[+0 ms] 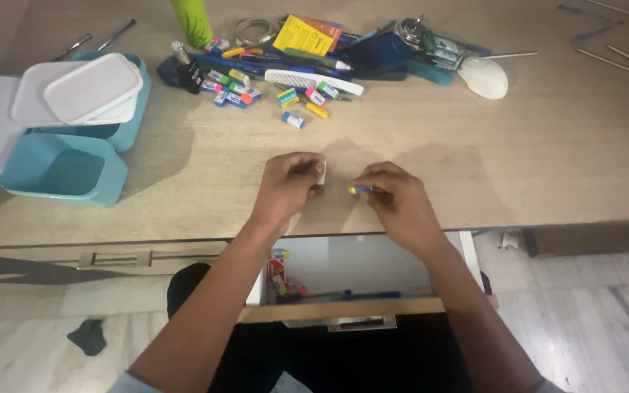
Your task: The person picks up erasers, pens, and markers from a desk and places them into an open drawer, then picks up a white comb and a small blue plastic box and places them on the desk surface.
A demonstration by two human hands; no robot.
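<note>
White, and pinched at the tips of the left hand's (287, 182) fingers (313, 169), is a small eraser (322, 173); those fingers are closed on it, just above the worktop (533, 153). Across a narrow gap, the right hand's (400, 200) fingers (377, 183) are closed on a blue-and-yellow eraser sleeve (359, 190), of which only an end shows.

Both pieces are tiny and held by the fingertips alone, so either could slip. Directly below the fingers the drawer (343, 309) stands open, already holding pens and small packets; I judge that a dropped piece could bounce off the worktop edge into it, or past it to the floor (606, 320).

Well beyond the fingers lies a heap of stationery: more wrapped erasers (293, 119), a white comb (313, 80), pens, a white computer mouse (483, 76). A stray piece rolling there would be hard to pick out. Far left of the fingers stand teal boxes (63, 167) with white lids (92, 87).
</note>
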